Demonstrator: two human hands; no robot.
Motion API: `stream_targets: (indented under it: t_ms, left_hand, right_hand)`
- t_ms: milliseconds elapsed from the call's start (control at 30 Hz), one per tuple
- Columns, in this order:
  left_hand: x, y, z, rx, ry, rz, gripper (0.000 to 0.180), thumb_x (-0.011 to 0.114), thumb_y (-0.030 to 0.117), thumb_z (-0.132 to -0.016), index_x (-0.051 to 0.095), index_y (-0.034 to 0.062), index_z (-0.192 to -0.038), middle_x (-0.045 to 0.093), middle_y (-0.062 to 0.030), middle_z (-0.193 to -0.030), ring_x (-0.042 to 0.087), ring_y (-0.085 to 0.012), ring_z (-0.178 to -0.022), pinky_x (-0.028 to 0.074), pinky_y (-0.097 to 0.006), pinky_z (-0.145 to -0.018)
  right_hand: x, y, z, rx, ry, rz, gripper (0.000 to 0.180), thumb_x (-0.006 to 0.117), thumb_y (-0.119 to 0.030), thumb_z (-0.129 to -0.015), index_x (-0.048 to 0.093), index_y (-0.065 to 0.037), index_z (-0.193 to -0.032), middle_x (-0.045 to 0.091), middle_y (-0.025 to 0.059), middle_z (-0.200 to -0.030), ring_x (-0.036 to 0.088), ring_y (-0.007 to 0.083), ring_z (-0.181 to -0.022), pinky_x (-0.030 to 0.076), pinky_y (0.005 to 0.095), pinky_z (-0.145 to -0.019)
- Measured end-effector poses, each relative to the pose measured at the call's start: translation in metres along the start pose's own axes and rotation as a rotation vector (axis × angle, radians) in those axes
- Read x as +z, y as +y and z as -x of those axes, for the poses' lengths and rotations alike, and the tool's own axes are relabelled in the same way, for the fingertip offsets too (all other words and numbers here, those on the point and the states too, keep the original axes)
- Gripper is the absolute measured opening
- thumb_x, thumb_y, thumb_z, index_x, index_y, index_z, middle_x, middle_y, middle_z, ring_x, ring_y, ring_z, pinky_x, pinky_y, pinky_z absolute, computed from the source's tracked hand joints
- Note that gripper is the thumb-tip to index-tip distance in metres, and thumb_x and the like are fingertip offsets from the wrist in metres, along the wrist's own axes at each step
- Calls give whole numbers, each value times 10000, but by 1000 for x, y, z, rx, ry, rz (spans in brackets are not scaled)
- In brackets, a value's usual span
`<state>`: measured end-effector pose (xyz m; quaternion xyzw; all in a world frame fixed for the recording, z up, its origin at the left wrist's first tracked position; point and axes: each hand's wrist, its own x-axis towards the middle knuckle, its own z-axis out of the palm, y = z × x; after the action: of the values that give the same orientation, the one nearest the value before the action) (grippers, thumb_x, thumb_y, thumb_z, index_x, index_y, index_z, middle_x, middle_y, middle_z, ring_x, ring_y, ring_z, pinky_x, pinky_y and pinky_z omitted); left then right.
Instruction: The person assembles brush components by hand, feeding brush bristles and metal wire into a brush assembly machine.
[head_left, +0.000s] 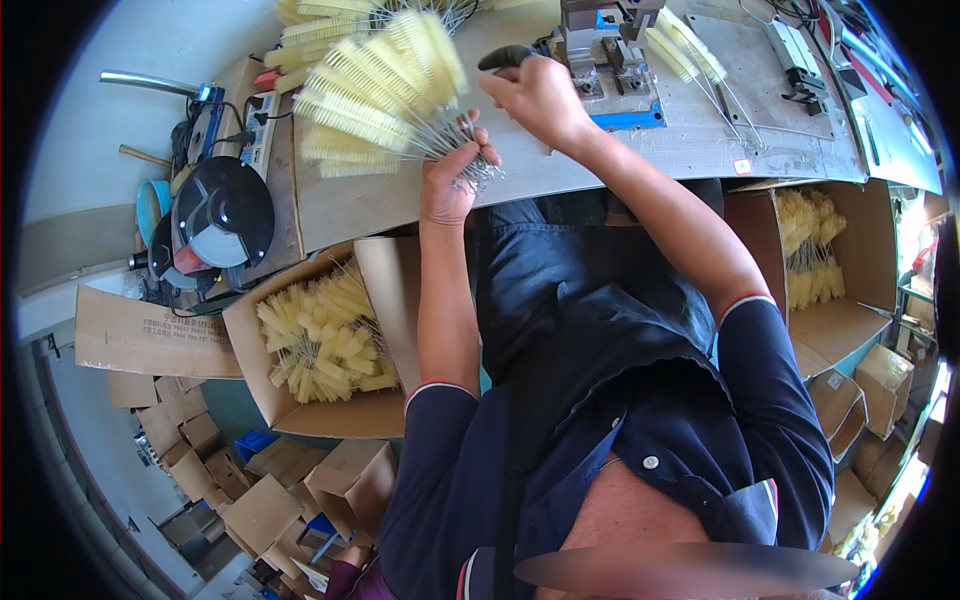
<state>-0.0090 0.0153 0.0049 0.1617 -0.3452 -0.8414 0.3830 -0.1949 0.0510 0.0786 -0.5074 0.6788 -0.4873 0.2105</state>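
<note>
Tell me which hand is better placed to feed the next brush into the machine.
Probably the right hand: it already rests by the small machine, while the left hand is full, gripping the bunch of yellow brushes.

The bottle brushes have pale yellow, soft-looking matt bristles on thin twisted wire stems of bare, shiny metal. The workbench top looks like worn, scuffed grey board, matt and rough. The small press is dull grey metal on a blue base, its lever knob smooth dark plastic. The boxes are plain brown corrugated cardboard, matt. The shirt is dark navy cloth.
</note>
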Motion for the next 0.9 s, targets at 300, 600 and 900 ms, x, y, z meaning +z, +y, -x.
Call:
stream_targets:
  t_ms: [300, 600, 900]
  left_hand:
    - [25, 7, 1, -55, -8, -197, 665, 792, 72, -741, 486, -50, -1318, 647, -101, -903, 638, -210, -710, 542, -340, -705]
    - [5, 4, 1, -49, 72, 17, 565, 736, 26, -779, 518, -61, -1294, 664, -80, -889, 657, -222, -712, 556, -369, -696]
    - [-3, 2, -1, -26, 9, 120, 520, 670, 39, -854, 500, -4, -1344, 604, -63, -977, 584, -167, -846, 493, -365, -816]
  right_hand:
    - [34, 10, -46, 167, -201, -378, 381, 683, -275, -809, 671, 91, -703, 649, 198, -606, 676, 287, -570, 557, 411, -602]
    - [-9, -24, 1, 16, 99, -342, 632, 566, -475, -984, 594, 59, -646, 499, 137, -492, 476, 198, -452, 431, 411, -492]
    - [-73, 19, 105, 617, -112, -745, 582, 491, -510, -1025, 476, -68, -648, 448, 28, -538, 380, 84, -409, 323, 252, -389]
